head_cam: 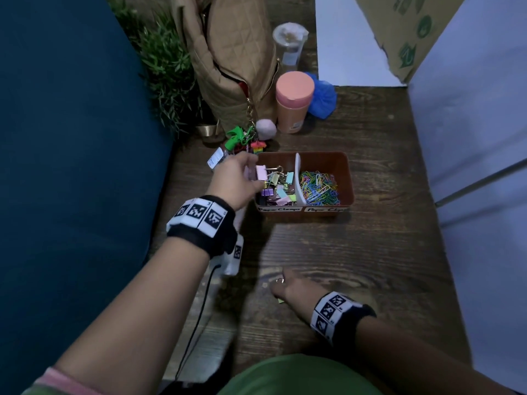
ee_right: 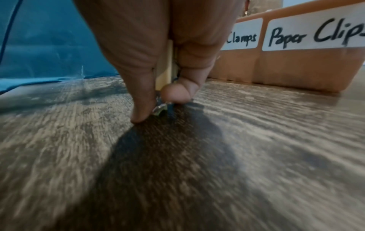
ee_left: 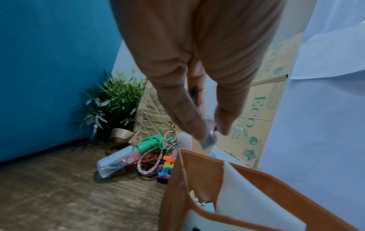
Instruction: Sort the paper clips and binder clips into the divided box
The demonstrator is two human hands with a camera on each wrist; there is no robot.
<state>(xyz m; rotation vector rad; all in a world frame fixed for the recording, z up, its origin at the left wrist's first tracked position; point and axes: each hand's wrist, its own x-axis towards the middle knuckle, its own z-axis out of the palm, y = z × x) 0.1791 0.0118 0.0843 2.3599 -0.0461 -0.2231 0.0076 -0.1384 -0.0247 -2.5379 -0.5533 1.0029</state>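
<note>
A brown divided box (head_cam: 349,178) stands mid-table, with a white divider (head_cam: 298,178). Binder clips (head_cam: 278,186) fill its left compartment and coloured paper clips (head_cam: 320,186) its right. My left hand (head_cam: 253,173) hovers over the left compartment's near-left corner and pinches a pink binder clip (head_cam: 261,172); the left wrist view shows the pinched binder clip (ee_left: 208,140) above the box rim (ee_left: 197,156). Nearer me, my right hand (head_cam: 278,286) reaches down to the table. Its thumb and finger pinch a pale yellow binder clip (ee_right: 165,68) against the wood, in front of the box (ee_right: 296,67).
A beige quilted bag (head_cam: 228,61), a plant (head_cam: 168,69), a bunch of keychains (head_cam: 242,141), a pink-lidded canister (head_cam: 293,101), a clear cup (head_cam: 289,44) and a blue cloth (head_cam: 323,98) crowd behind the box. A teal wall (head_cam: 71,138) stands left, a white panel (head_cam: 470,138) right.
</note>
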